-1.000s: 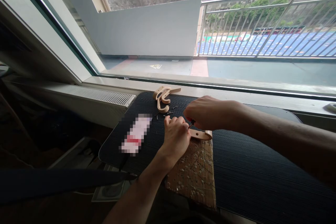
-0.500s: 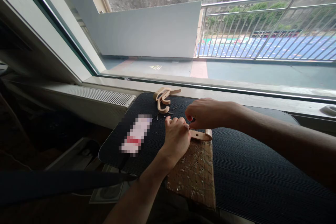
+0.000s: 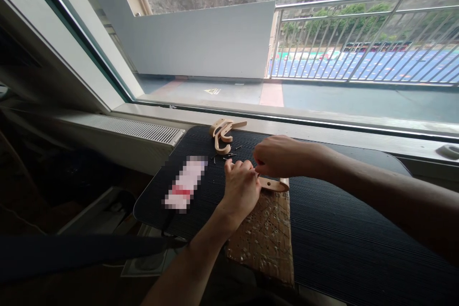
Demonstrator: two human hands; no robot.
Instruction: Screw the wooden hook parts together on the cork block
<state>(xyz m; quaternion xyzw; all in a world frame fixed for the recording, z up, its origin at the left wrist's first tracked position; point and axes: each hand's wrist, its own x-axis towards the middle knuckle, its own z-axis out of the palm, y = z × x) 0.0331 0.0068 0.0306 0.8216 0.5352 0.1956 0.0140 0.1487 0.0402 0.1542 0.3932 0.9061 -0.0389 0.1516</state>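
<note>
Scarred board (image 3: 267,248) nearest me; at its far end, my left hand (image 3: 242,186) grips a wooden hook (image 3: 273,184), curl rightward. My right hand (image 3: 273,155), close by, is curled; its contents I cannot tell. Beyond: loose screws (image 3: 230,155), then further hooks (image 3: 223,148).

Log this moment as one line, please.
left hand: holding hook | right hand: curled beside left, contents hidden | hook: at board's far end | table: other hooks, screws

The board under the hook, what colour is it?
The board is brown, speckled with pale spots and dark marks; the head view shows it best.
</note>
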